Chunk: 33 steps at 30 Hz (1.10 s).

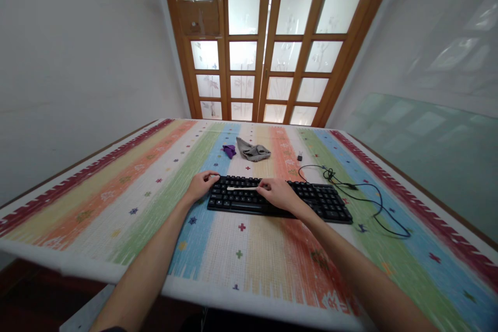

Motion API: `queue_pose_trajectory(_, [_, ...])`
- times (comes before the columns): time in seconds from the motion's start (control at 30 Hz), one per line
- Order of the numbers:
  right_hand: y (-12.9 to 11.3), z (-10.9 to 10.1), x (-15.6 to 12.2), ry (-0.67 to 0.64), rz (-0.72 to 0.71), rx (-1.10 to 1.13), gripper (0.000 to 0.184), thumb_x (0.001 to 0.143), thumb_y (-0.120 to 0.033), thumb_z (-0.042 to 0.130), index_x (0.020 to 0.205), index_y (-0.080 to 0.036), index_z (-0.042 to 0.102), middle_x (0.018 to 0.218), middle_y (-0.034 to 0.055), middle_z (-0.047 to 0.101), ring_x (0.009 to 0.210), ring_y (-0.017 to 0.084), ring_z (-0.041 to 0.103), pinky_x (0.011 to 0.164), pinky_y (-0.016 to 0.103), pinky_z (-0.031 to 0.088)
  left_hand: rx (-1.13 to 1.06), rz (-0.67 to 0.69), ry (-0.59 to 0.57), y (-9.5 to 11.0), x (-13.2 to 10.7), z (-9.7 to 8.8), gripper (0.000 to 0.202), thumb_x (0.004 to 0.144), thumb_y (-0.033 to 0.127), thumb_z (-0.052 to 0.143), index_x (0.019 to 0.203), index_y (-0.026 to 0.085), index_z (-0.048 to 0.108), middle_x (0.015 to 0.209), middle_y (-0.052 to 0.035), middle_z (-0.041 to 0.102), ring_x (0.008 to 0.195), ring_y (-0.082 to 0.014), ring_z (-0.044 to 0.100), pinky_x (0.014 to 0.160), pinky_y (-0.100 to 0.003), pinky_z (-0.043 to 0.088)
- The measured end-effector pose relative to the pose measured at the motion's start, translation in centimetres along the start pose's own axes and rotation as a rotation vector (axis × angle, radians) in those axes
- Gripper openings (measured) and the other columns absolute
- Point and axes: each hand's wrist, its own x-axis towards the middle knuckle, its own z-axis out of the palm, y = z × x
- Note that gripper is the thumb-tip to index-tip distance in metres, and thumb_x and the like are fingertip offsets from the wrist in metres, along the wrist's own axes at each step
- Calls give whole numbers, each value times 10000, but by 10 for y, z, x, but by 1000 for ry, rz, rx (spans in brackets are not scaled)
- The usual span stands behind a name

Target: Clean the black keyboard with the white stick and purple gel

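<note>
A black keyboard (pixel 237 202) lies flat on the striped cloth, its long side across in front of me. At its far left corner, my left hand (pixel 202 185) grips the edge with thumb and fingers. My right hand (pixel 278 193) is over the middle of the keyboard, its fingers closed on a thin whitish stick (pixel 241 188). The stick points left and lies level, just over the upper rows of keys. Its left tip is slightly thicker, too small to make out, and its other end is hidden in my fingers.
A grey cloth (pixel 253 151) and a small purple cloth (pixel 229 151) lie crumpled beyond the keyboard. To their right is a small black USB plug (pixel 299 157). A black cable (pixel 379 202) loops over the right side of the striped tablecloth (pixel 155 207).
</note>
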Motion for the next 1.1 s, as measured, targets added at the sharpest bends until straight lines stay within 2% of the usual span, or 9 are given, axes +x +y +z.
queue_pose_trajectory(0.37, [28,-17,-14,-3,39,35,225,901,-288,570,907,-186,771,904,65,752,836,210,664,729,264,420,17,3,-2,0,1,-1,448,745,526,589,935,153,749,578,12,582,586,-166,530,604,-283,388])
queue_pose_trajectory(0.73, [75,-41,-26,-38,90,82,291,845,-380,573,855,-178,783,810,56,724,751,209,617,689,286,411,36,3,0,0,2,0,466,744,532,575,944,150,753,539,30,532,570,-161,517,609,-282,390])
queue_pose_trajectory(0.93, [104,-52,-37,-43,158,118,315,813,-414,574,828,-183,789,768,32,714,755,208,625,672,281,404,29,3,-6,-3,2,0,472,747,536,574,948,148,754,575,13,575,590,-168,539,609,-282,410])
queue_pose_trajectory(1.1, [123,-62,-45,-66,155,130,338,799,-432,567,818,-180,791,761,31,724,776,220,639,701,292,416,39,-10,-12,-6,3,1,476,755,540,575,965,153,754,651,-13,650,631,-179,577,622,-282,435])
